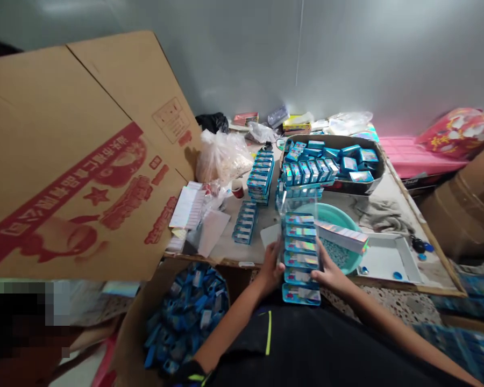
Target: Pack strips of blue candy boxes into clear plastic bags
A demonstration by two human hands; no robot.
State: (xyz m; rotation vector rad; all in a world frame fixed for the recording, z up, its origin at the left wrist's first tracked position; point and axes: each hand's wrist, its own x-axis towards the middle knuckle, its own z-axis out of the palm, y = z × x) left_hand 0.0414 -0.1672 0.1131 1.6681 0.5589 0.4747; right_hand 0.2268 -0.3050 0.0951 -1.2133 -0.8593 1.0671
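Upright before my body is a row of small shiny blue boxes (301, 260), several of them, partly inside a clear plastic sleeve (290, 201) that rises above them. My left hand (271, 267) is closed on the row's left side, its thumb at the edge. From the right, my right hand (329, 271) grips the same row, thumb on the front face. Behind my right hand stands a turquoise basin (353, 260) holding small pale bits, with a long silvery box strip (342, 236) resting across it. Most of my fingers are hidden behind the row.
Stacked blue boxes (260, 174) and a shorter row (245, 221) stand on the table. An open carton of blue boxes (383, 166) sits behind the basin. A white tray (391, 258) lies right. A large cardboard box (76, 161) fills the left; a bin of blue pieces (189, 312) is below.
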